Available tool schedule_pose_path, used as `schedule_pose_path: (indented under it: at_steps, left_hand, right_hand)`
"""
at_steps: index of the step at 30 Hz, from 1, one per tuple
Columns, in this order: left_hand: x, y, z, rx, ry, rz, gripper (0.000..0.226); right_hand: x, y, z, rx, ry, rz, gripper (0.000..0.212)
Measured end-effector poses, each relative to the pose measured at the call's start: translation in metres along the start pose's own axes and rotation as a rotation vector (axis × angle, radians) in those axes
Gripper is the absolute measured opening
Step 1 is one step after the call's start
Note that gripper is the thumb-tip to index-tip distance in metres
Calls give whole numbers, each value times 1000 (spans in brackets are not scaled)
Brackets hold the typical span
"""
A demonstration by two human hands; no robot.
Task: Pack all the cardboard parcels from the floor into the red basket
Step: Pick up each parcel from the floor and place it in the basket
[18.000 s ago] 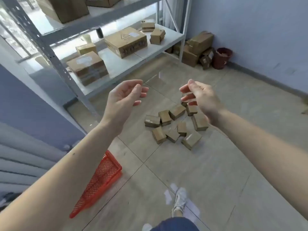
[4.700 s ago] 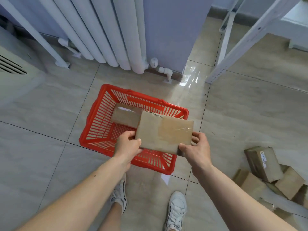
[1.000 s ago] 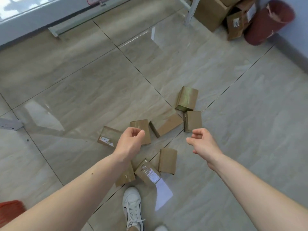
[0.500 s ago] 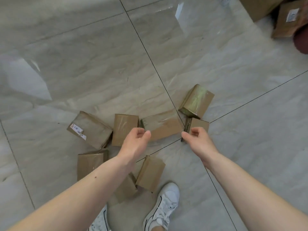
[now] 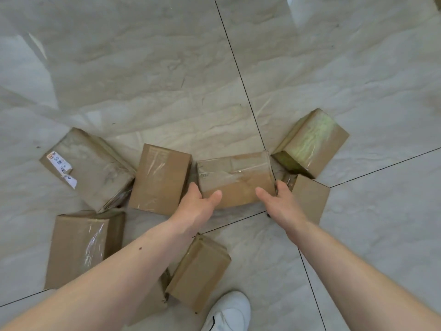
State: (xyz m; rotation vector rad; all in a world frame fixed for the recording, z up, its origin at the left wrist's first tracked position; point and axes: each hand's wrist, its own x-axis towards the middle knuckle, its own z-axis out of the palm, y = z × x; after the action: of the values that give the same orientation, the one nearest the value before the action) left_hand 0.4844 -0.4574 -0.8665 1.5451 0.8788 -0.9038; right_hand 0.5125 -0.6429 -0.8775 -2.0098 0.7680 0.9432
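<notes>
Several brown cardboard parcels lie on the tiled floor. My left hand (image 5: pixel 198 206) and my right hand (image 5: pixel 279 201) grip the two ends of the middle parcel (image 5: pixel 235 175), thumbs on its taped top and fingers down its sides. Touching it on the left is a taped parcel (image 5: pixel 160 180), and a parcel with a white label (image 5: pixel 90 168) lies further left. A parcel with greenish tape (image 5: pixel 310 142) sits at the upper right. Another parcel (image 5: pixel 310 199) lies partly behind my right hand. The red basket is out of view.
A large parcel (image 5: pixel 78 244) lies at the lower left, and one more parcel (image 5: pixel 198 271) sits under my left forearm. My white shoe (image 5: pixel 229 311) stands at the bottom edge. Pale floor tiles (image 5: pixel 167 68) stretch beyond the parcels.
Both hands have dropped lower and taken hold of the middle parcel's ends. The view has come closer to the floor.
</notes>
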Motion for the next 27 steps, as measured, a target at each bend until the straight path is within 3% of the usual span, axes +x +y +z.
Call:
schedule_pose_path:
  at_steps: [3, 9, 13, 23, 27]
  left_hand:
    - [10, -1, 3, -13, -19, 17, 64]
    - [-18, 15, -3, -46, -80, 55, 57]
    - [-54, 35, -20, -5, -6, 112, 42]
    - [-174, 81, -114, 62, 279, 211, 37]
    - [-215, 97, -162, 88, 323, 256, 33]
  right_hand:
    - [5, 2, 1, 3, 7, 13, 66]
    - [-21, -12, -14, 42, 110, 46, 55]
    - [-60, -41, -33, 57, 137, 11, 39]
    - [-189, -140, -39, 61, 175, -89, 58]
    - [-239, -173, -28, 93, 184, -145, 64]
